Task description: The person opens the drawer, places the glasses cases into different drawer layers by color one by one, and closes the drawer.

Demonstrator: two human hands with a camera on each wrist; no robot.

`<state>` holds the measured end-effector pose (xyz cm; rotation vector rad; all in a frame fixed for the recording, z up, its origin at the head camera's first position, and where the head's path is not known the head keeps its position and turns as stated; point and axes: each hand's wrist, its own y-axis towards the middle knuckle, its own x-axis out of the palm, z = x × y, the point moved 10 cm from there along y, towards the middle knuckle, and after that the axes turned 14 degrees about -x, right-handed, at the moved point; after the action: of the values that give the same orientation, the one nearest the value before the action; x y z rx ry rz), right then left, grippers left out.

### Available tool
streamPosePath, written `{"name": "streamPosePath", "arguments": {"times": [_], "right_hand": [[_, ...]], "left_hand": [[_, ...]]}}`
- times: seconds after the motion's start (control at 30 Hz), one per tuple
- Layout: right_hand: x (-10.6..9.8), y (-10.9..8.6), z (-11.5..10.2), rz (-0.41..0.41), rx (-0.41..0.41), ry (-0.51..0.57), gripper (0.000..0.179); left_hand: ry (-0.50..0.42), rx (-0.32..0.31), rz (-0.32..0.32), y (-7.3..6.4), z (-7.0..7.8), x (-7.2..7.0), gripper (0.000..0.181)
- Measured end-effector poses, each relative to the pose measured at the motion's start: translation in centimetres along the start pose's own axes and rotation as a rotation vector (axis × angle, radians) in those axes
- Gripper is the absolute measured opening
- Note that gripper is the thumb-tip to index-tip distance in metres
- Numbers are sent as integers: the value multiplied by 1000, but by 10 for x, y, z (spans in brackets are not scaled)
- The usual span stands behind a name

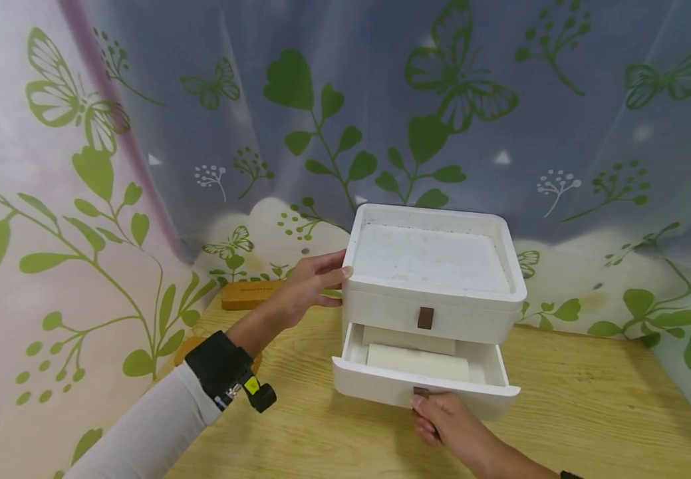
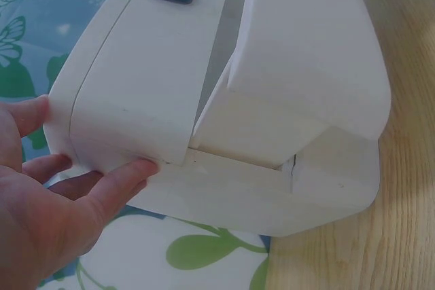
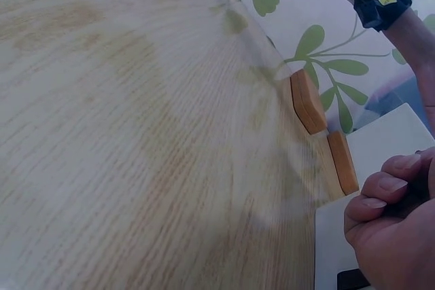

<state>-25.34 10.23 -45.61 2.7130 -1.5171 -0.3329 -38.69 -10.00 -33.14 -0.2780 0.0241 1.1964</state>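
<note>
A white two-drawer desktop organizer (image 1: 357,306) stands on the table with a shallow tray top (image 1: 435,259). Its lower drawer (image 1: 375,387) is pulled out, while the upper one is closed. In the drawer lies a cream-coloured roll-shaped thing (image 1: 417,362). My left hand (image 1: 312,283) rests on the organizer's left side; in the left wrist view its fingertips (image 2: 146,166) touch the side wall, fingers spread. At the front, my right hand (image 1: 453,422) pinches the brown pull tab (image 1: 421,392) of the lower drawer. In the right wrist view its fingers (image 3: 391,185) are curled.
An orange-brown case (image 1: 249,294) lies at the back left, beyond my left hand. Another orange-brown piece (image 1: 188,347) is partly hidden behind my left wrist. A curtain (image 1: 333,120) with green leaves and butterflies hangs right behind the organizer. The wooden table (image 1: 596,392) extends to both sides.
</note>
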Motion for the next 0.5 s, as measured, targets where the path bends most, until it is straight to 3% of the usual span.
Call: {"name": "streamPosePath", "arguments": {"times": [0.5], "right_hand": [[-11,12,6,11,63,-24,53]], "left_hand": [[-1,-3,-5,-2,1,0,61]]}}
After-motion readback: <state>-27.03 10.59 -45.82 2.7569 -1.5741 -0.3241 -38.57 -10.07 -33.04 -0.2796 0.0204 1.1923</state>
